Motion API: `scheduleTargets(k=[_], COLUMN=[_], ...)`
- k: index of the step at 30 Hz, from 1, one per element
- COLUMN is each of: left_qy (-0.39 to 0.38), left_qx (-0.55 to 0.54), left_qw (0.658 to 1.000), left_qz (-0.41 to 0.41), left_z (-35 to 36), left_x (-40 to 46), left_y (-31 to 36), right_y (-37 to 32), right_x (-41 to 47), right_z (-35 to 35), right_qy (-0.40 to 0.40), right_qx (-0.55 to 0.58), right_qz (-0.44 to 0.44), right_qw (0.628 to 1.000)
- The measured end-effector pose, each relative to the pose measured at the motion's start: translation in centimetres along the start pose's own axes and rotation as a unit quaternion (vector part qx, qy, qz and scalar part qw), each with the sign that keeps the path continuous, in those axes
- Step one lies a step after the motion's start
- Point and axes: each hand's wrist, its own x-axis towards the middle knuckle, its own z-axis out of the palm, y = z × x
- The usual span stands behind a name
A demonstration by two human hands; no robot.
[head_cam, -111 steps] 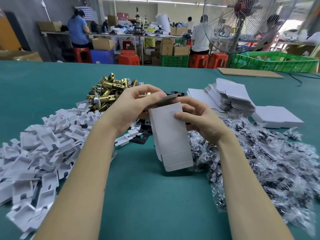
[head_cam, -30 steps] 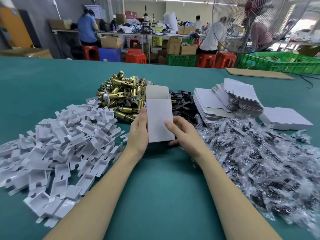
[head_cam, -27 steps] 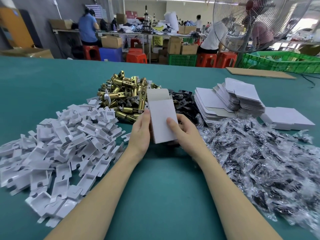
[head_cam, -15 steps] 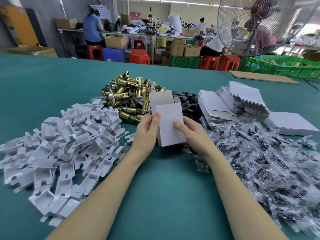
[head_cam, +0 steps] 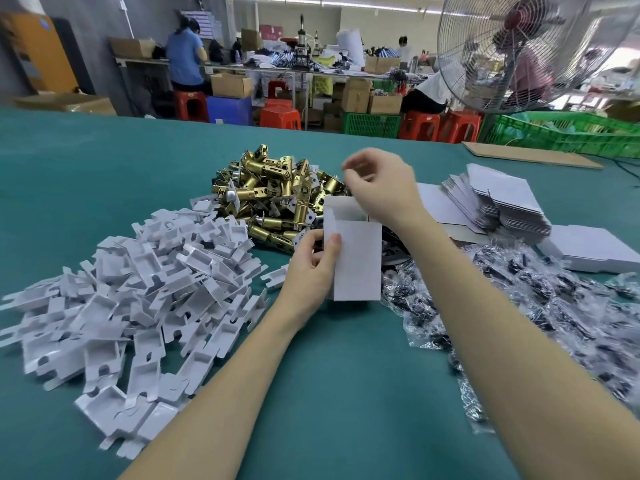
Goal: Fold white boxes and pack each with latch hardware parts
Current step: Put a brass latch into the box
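White box: upright at frame centre on the green table, top open. Left hand: thumb and fingers pinch the box's left edge. Right hand: raised above the open top, fingers curled, holding nothing visible. Brass latches: heap behind the box. White inserts: pile at left. Bagged parts: at right. Flat box blanks: stacked upper right
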Motion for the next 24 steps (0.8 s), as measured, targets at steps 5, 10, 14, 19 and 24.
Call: scheduleTargets(k=[5, 10, 14, 19, 24], left_qy=[-0.001, -0.007, -0.006, -0.004, -0.023], left_qx=[-0.007, -0.018, -0.018, -0.012, -0.010], left_qw=[1.000, 0.999, 1.000, 1.000, 1.000], left_qz=[-0.012, -0.027, -0.021, -0.021, -0.017], left_z=[0.0, 0.0, 0.0, 0.0, 0.0], left_x=[0.0, -0.1, 0.0, -0.2, -0.5], left_y=[0.1, 0.2, 0.1, 0.2, 0.7], right_y=[-1.9, -0.7, -0.8, -1.8, -2.0], right_x=[4.8, 5.5, 4.9, 4.0, 1.3], right_z=[4.7, 6.4, 4.5, -1.1, -6.4], right_qy=[-0.188, -0.189, -0.163, -0.082, -0.019], right_qx=[-0.202, -0.210, -0.167, 0.003, 0.218], right_qz=[-0.012, 0.016, 0.015, 0.050, 0.105], right_qw=[0.961, 0.959, 0.972, 0.995, 0.970])
